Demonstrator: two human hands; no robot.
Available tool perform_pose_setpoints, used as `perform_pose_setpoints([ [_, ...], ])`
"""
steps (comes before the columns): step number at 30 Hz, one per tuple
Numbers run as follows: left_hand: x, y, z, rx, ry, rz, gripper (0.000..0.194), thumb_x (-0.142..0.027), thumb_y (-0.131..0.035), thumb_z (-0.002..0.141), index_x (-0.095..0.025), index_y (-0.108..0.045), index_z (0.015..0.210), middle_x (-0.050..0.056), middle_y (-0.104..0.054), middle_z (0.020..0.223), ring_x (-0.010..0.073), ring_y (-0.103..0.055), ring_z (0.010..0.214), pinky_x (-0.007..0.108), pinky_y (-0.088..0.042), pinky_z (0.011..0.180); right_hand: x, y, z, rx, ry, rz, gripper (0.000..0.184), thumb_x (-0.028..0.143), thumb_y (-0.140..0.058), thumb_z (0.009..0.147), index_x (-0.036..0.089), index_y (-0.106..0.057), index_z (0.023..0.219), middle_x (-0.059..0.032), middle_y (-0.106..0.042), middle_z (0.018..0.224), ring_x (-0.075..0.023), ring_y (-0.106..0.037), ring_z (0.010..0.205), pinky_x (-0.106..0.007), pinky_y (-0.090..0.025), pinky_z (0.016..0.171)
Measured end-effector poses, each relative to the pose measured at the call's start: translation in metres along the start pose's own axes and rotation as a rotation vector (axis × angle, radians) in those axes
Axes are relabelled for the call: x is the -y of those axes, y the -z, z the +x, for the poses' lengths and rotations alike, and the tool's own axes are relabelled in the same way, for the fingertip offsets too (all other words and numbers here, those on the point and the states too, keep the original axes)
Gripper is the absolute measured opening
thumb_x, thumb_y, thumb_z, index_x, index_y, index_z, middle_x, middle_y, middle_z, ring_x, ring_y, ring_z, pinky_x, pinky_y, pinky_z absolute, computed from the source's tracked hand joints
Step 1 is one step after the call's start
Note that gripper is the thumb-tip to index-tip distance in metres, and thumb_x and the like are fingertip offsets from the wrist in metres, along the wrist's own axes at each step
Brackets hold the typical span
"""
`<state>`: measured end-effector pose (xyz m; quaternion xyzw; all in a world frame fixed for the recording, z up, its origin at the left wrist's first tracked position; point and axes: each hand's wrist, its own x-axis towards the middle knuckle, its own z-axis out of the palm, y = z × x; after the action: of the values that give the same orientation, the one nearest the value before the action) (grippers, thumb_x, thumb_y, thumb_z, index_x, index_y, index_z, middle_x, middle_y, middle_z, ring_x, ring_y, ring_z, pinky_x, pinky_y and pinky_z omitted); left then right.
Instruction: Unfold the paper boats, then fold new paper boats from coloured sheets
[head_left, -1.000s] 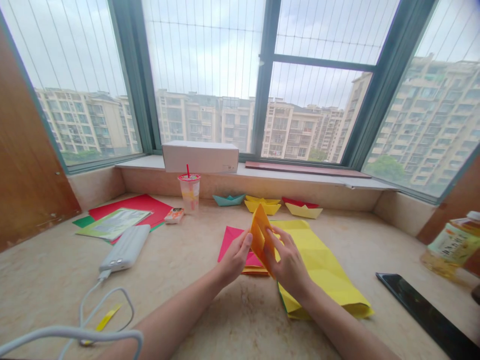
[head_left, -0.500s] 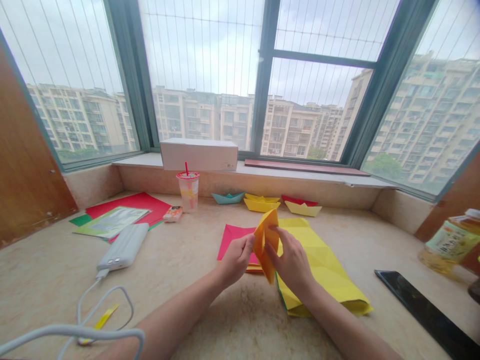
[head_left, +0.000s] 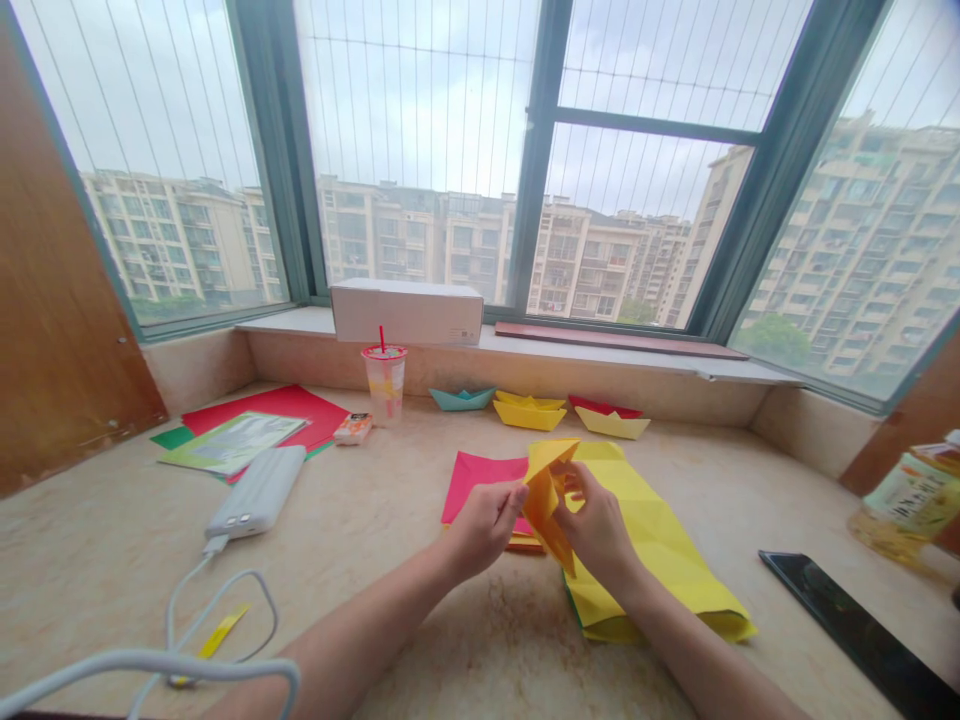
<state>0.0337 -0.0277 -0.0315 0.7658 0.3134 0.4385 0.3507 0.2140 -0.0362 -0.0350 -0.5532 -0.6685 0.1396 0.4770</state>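
Observation:
A folded orange-yellow paper (head_left: 549, 492) is held up just above the stone counter between both hands. My left hand (head_left: 484, 524) pinches its left edge with thumb and fingers closed. My right hand (head_left: 600, 528) grips its right side, fingers tucked into the fold. Beneath them lie a pink sheet (head_left: 480, 480) and a large creased yellow sheet (head_left: 645, 545). Three finished paper boats stand near the back ledge: a teal boat (head_left: 462, 399), a yellow boat (head_left: 529, 412) and a red-and-yellow boat (head_left: 609, 420).
At the left lie red and green sheets (head_left: 277, 410), a white power bank (head_left: 257, 491) with its cable (head_left: 187, 620), a plastic cup with a red straw (head_left: 384, 380) and a small packet (head_left: 352, 428). A white box (head_left: 409, 312) sits on the sill. A black phone (head_left: 855, 628) and a bottle (head_left: 911, 500) are at the right.
The folded paper has been turned and pulled open from an upright narrow shape to a wider one, lower over the counter. Both hands kept hold of it.

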Motion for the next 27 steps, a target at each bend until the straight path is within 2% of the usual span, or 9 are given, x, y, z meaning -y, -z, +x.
perform_pose_setpoints([
  [3, 0.002, 0.0, 0.001, -0.006, 0.013, -0.079, 0.048, -0.051, -0.04, 0.096, -0.015, -0.066, 0.078, 0.005, -0.065, 0.072, 0.0175, -0.057, 0.067, 0.026, -0.044, 0.062, 0.001, -0.001, -0.001, -0.01, -0.045, 0.075, 0.016, 0.028, -0.054, 0.082, 0.023, -0.058, 0.096, -0.0077, -0.074, 0.099, -0.0244, -0.071, 0.088, -0.036, -0.053, 0.08],
  [5, 0.004, 0.001, 0.003, -0.029, 0.025, -0.12, 0.045, -0.05, -0.042, 0.096, -0.014, -0.066, 0.082, 0.006, -0.067, 0.076, 0.0182, -0.06, 0.071, 0.026, -0.046, 0.065, 0.0, -0.001, 0.0, -0.023, -0.088, 0.156, 0.015, 0.025, -0.054, 0.08, 0.023, -0.056, 0.094, -0.0078, -0.075, 0.096, -0.0243, -0.071, 0.086, -0.034, -0.054, 0.074],
  [7, 0.006, 0.001, 0.005, -0.069, 0.044, -0.193, 0.04, -0.048, -0.044, 0.095, -0.015, -0.066, 0.092, 0.007, -0.068, 0.082, 0.0186, -0.062, 0.076, 0.027, -0.048, 0.068, -0.001, 0.0, 0.001, -0.033, -0.157, 0.236, 0.017, 0.024, -0.055, 0.079, 0.023, -0.053, 0.095, -0.0052, -0.075, 0.085, -0.0225, -0.071, 0.07, -0.03, -0.052, 0.06],
  [9, 0.007, 0.003, 0.009, -0.107, 0.08, -0.328, 0.037, -0.047, -0.047, 0.094, -0.017, -0.062, 0.11, 0.007, -0.069, 0.089, 0.019, -0.064, 0.078, 0.028, -0.05, 0.069, -0.003, 0.002, 0.004, -0.014, -0.227, 0.332, 0.019, 0.029, -0.058, 0.08, 0.023, -0.052, 0.098, -0.0011, -0.072, 0.069, -0.0199, -0.064, 0.052, -0.026, -0.044, 0.046],
  [11, 0.009, 0.004, 0.012, -0.135, 0.13, -0.486, 0.043, -0.047, -0.05, 0.092, -0.02, -0.052, 0.125, 0.007, -0.07, 0.091, 0.0194, -0.066, 0.077, 0.028, -0.051, 0.067, -0.003, 0.004, 0.006, 0.039, -0.268, 0.496, 0.026, 0.037, -0.061, 0.083, 0.022, -0.051, 0.102, 0.0002, -0.07, 0.064, -0.0193, -0.062, 0.047, -0.025, -0.041, 0.042],
  [14, 0.012, 0.008, 0.016, -0.219, 0.206, -0.591, 0.05, -0.044, -0.056, 0.087, -0.021, -0.045, 0.13, 0.005, -0.07, 0.087, 0.0195, -0.067, 0.072, 0.027, -0.05, 0.062, 0.001, 0.007, 0.008, 0.126, -0.289, 0.799, 0.039, 0.047, -0.065, 0.082, 0.023, -0.05, 0.109, -0.0036, -0.075, 0.078, -0.0225, -0.07, 0.061, -0.029, -0.05, 0.051],
  [17, 0.014, 0.009, 0.016, -0.281, 0.249, -0.615, 0.051, -0.035, -0.064, 0.08, -0.021, -0.049, 0.126, 0.005, -0.07, 0.092, 0.0204, -0.068, 0.077, 0.025, -0.049, 0.06, 0.007, 0.009, 0.006, 0.212, -0.29, 0.974, 0.045, 0.047, -0.072, 0.079, 0.024, -0.052, 0.113, -0.0059, -0.076, 0.094, -0.0255, -0.073, 0.079, -0.034, -0.056, 0.066],
  [22, 0.006, 0.009, 0.012, -0.189, 0.326, -0.661, 0.043, -0.031, -0.068, 0.076, -0.02, -0.059, 0.117, 0.007, -0.071, 0.101, 0.0238, -0.068, 0.087, 0.03, -0.052, 0.071, 0.012, 0.009, 0.003, 0.303, -0.273, 1.049, 0.045, 0.046, -0.074, 0.078, 0.025, -0.058, 0.115, -0.0073, -0.075, 0.104, -0.028, -0.072, 0.093, -0.039, -0.057, 0.079],
  [27, -0.009, 0.013, 0.006, -0.003, 0.384, -0.634, 0.038, -0.032, -0.071, 0.075, -0.021, -0.065, 0.11, 0.007, -0.072, 0.09, 0.0248, -0.069, 0.082, 0.032, -0.053, 0.069, 0.016, 0.015, 0.0, 0.357, -0.261, 1.073, 0.045, 0.045, -0.071, 0.082, 0.026, -0.057, 0.12, -0.008, -0.074, 0.109, -0.0284, -0.071, 0.099, -0.039, -0.058, 0.079],
])
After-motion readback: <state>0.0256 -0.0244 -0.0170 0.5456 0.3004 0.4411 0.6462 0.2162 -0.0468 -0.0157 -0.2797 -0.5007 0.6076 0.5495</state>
